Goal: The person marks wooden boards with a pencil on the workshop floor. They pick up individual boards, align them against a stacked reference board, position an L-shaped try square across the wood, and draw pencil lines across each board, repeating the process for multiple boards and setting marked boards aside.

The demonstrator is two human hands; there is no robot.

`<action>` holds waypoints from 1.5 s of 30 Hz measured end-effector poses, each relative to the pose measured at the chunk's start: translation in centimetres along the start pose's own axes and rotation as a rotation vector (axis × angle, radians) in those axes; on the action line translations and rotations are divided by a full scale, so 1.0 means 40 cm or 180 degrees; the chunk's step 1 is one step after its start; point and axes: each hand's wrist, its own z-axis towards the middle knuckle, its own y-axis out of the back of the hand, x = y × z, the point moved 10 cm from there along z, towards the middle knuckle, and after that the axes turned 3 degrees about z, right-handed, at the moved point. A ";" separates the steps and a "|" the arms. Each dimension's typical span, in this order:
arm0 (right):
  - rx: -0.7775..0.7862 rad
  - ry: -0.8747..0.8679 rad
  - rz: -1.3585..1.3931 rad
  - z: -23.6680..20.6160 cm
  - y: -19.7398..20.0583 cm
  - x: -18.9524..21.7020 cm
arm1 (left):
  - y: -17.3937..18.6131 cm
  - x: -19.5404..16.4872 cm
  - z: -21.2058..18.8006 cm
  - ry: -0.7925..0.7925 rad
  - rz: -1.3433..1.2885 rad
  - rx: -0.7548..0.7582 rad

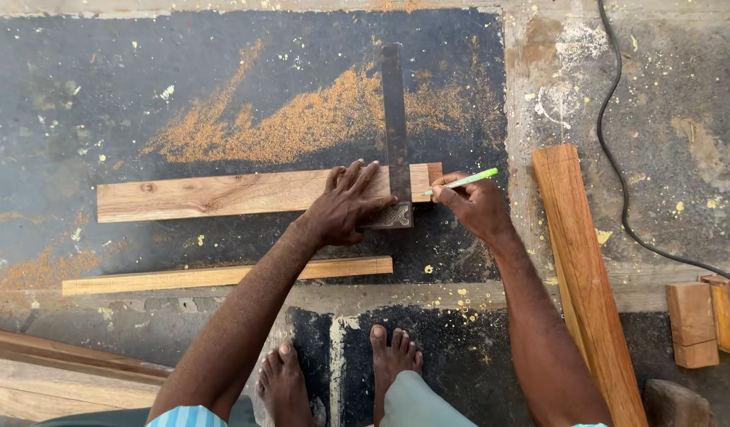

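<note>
The person crouches barefoot on the floor (223, 71), which is dark, paint-flecked and dusted with orange sawdust (294, 126).

The left hand (345, 207) lies flat with its fingers spread, pressing down on a pale wooden board (215, 194) that stretches away to that hand's left. The fingertips also hold the metal square (395, 134) against the board. The square's dark blade runs straight away from the person, across the board and over the sawdust, while its stock sits against the board's near edge just beside the left hand.

The right hand (472, 207) is closed narrowly around a green pencil (464, 182). The pencil's tip touches the board right beside the blade, close to the board's end.

Nearer the person than the left hand lies a thin strip of wood (223, 276), roughly parallel to the board and apart from it. To the right of the right hand, a reddish plank (586, 285) runs lengthwise towards the person. Beyond that plank a black cable (618, 182) snakes across the floor, and a few small wooden blocks (692, 324) sit further right still.
</note>
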 end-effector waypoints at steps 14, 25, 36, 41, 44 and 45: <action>0.0281 0.0129 -0.0839 0.027 -0.049 0.042 | -0.019 0.001 0.017 -0.0029 -0.0058 0.0497; 0.0231 0.0225 -0.1068 0.028 -0.053 0.077 | -0.024 -0.008 0.023 -0.0071 -0.0025 0.0480; 0.0284 0.0141 -0.1296 0.037 -0.063 0.107 | -0.015 -0.016 0.029 0.0011 0.0165 0.0604; 0.0388 -0.0070 -0.1260 0.054 -0.070 0.102 | -0.012 -0.024 0.026 0.0041 0.0312 0.0662; 0.0357 0.0144 -0.1099 0.059 -0.072 0.122 | -0.016 -0.026 0.024 0.0044 0.0317 0.0661; 0.0351 0.0202 -0.1047 0.061 -0.072 0.128 | -0.020 -0.026 0.023 0.0055 0.0282 0.0684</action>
